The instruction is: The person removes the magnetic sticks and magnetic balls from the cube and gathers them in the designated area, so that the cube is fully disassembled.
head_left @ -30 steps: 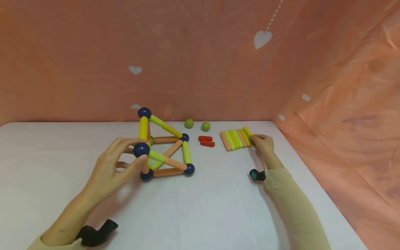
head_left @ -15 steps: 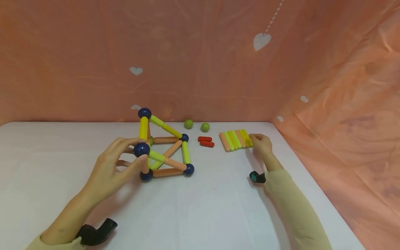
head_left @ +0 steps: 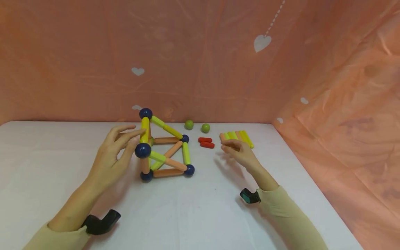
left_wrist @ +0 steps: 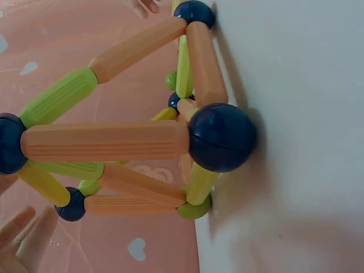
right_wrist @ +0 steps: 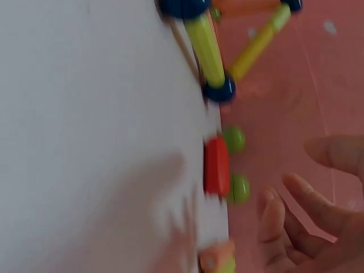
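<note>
A frame of magnetic rods and balls [head_left: 168,172] stands on the table, left of the middle. Its near upper corner is a dark blue ball [head_left: 143,150], with a yellow rod [head_left: 144,130] running back from it. My left hand [head_left: 109,159] is just left of that corner, its fingers loosely bent and holding nothing; the index fingertip overlaps the yellow rod, and whether it touches is unclear. My right hand [head_left: 243,154] hovers in front of a row of loose rods [head_left: 248,139], partly hiding them. In the right wrist view its fingers [right_wrist: 315,207] are spread, with nothing between them.
Two red rods [head_left: 207,144] lie between the frame and the rod row. Behind them, two green balls [head_left: 205,128] sit near the back edge of the white table [head_left: 200,215]. A pinkish curtain [head_left: 200,69] hangs behind and on the right.
My right hand lined up the last yellow rod with the row, let go, and moved left and nearer. My left hand released the blue corner ball and shifted slightly away from me.
</note>
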### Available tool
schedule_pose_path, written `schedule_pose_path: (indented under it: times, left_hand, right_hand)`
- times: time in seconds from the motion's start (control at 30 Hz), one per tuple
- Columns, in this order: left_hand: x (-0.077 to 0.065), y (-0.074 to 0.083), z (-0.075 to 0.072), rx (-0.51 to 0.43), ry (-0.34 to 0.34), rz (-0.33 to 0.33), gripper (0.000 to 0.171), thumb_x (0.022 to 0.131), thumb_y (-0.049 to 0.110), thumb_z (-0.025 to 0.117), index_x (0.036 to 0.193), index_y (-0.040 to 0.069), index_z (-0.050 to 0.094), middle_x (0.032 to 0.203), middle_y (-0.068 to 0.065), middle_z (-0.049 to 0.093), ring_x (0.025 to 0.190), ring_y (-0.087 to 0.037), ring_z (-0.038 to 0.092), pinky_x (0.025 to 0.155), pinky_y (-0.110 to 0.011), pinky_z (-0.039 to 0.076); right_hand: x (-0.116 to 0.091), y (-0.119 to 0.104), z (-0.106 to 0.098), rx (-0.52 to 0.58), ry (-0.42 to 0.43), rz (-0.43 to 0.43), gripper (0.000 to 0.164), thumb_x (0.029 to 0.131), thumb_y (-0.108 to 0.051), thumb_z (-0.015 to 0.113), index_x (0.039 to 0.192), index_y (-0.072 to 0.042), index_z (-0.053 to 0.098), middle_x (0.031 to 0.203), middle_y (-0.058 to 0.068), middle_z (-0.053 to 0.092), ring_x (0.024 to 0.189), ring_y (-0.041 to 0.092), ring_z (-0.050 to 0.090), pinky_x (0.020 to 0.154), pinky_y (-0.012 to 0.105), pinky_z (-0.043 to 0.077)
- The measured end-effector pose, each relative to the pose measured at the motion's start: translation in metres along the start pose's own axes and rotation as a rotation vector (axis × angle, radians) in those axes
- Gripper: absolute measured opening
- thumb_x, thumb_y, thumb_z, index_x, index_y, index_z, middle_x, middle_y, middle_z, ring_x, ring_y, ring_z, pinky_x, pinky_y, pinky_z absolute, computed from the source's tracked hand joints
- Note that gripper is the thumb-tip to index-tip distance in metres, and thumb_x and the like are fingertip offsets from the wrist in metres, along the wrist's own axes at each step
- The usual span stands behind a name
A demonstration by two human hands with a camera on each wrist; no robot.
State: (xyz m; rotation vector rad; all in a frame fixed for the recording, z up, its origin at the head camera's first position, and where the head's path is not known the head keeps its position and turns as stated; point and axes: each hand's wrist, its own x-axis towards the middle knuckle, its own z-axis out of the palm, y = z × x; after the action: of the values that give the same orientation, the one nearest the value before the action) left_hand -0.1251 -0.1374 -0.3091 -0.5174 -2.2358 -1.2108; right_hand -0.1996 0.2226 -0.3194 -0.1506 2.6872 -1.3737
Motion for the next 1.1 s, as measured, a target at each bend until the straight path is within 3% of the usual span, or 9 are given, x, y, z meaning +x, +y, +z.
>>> schedule_pose_path:
  times: [0.07, 0.17, 0.23, 0.37, 0.5, 0.7, 0.83, 1.0, 1.1]
  left_hand:
    - [0.006, -0.004, 0.003, -0.014, -0.041, -0.028, 0.035, 0.102, 0.016, 0.044, 0.133, 0.004, 0.055, 0.137, -0.017, 0.045, 0.122, -0.035, 0.046, 0.103, -0.038, 0.040]
    - [0.015, -0.012, 0.009, -0.081, -0.126, -0.111, 0.044, 0.105, 0.022, 0.036, 0.146, 0.006, 0.038, 0.146, -0.021, 0.034, 0.133, -0.042, 0.033, 0.104, -0.064, 0.029]
    - [0.019, -0.019, 0.013, -0.150, -0.167, -0.181, 0.050, 0.105, 0.026, 0.034, 0.150, 0.007, 0.028, 0.150, -0.022, 0.027, 0.137, -0.042, 0.027, 0.108, -0.064, 0.022]
    - [0.028, -0.028, 0.017, -0.275, -0.171, -0.287, 0.057, 0.104, 0.028, 0.036, 0.154, 0.008, 0.016, 0.154, -0.022, 0.018, 0.141, -0.040, 0.021, 0.114, -0.059, 0.016]
    - [0.033, -0.032, 0.022, -0.374, -0.186, -0.331, 0.059, 0.104, 0.029, 0.035, 0.155, 0.014, 0.009, 0.156, -0.019, 0.012, 0.141, -0.040, 0.019, 0.113, -0.060, 0.017]
    - [0.039, -0.037, 0.027, -0.503, -0.232, -0.395, 0.060, 0.104, 0.036, 0.030, 0.155, 0.025, -0.001, 0.161, -0.008, -0.003, 0.146, -0.034, 0.005, 0.114, -0.062, 0.004]
    - [0.040, -0.040, 0.026, -0.467, -0.229, -0.413, 0.059, 0.104, 0.040, 0.029, 0.155, 0.027, 0.003, 0.161, -0.010, 0.002, 0.146, -0.037, 0.008, 0.112, -0.066, 0.005]
    - [0.034, -0.042, 0.015, -0.308, -0.210, -0.420, 0.057, 0.103, 0.043, 0.034, 0.154, 0.028, 0.015, 0.157, -0.016, 0.022, 0.143, -0.041, 0.018, 0.109, -0.068, 0.014]
    - [0.027, -0.041, 0.006, -0.220, -0.201, -0.389, 0.053, 0.103, 0.041, 0.036, 0.153, 0.030, 0.022, 0.147, -0.019, 0.038, 0.134, -0.039, 0.035, 0.106, -0.064, 0.026]
  right_hand:
    - [-0.003, -0.004, 0.011, 0.011, -0.060, -0.052, 0.038, 0.094, -0.020, 0.061, 0.124, 0.001, 0.059, 0.117, 0.017, 0.065, 0.103, 0.026, 0.061, 0.084, 0.032, 0.051]
    - [-0.010, -0.008, 0.026, 0.022, -0.144, -0.091, 0.038, 0.092, -0.019, 0.063, 0.124, 0.001, 0.059, 0.113, 0.016, 0.066, 0.100, 0.024, 0.061, 0.081, 0.029, 0.051]
    - [-0.014, -0.009, 0.036, 0.031, -0.206, -0.106, 0.039, 0.092, -0.018, 0.064, 0.125, 0.001, 0.058, 0.114, 0.017, 0.065, 0.099, 0.024, 0.061, 0.080, 0.028, 0.051]
    - [-0.018, -0.012, 0.054, 0.037, -0.298, -0.131, 0.043, 0.089, -0.018, 0.067, 0.127, -0.001, 0.056, 0.116, 0.018, 0.063, 0.100, 0.024, 0.062, 0.078, 0.028, 0.053]
    - [-0.020, -0.013, 0.066, 0.024, -0.346, -0.185, 0.042, 0.087, -0.016, 0.070, 0.125, -0.003, 0.059, 0.112, 0.018, 0.064, 0.095, 0.022, 0.063, 0.074, 0.027, 0.055]
    - [-0.023, -0.014, 0.077, -0.024, -0.360, -0.208, 0.037, 0.087, -0.019, 0.071, 0.121, -0.008, 0.064, 0.109, 0.012, 0.066, 0.090, 0.016, 0.063, 0.075, 0.025, 0.053]
    - [-0.021, -0.013, 0.081, -0.028, -0.343, -0.194, 0.034, 0.086, -0.019, 0.072, 0.119, -0.011, 0.066, 0.108, 0.008, 0.067, 0.088, 0.014, 0.062, 0.075, 0.024, 0.052]
    - [-0.015, -0.013, 0.078, -0.022, -0.356, -0.183, 0.033, 0.087, -0.015, 0.070, 0.119, -0.009, 0.067, 0.111, 0.009, 0.067, 0.088, 0.014, 0.060, 0.073, 0.023, 0.052]
    - [-0.008, -0.013, 0.074, -0.013, -0.357, -0.178, 0.033, 0.089, -0.012, 0.067, 0.122, -0.008, 0.065, 0.114, 0.013, 0.066, 0.091, 0.017, 0.060, 0.074, 0.024, 0.052]
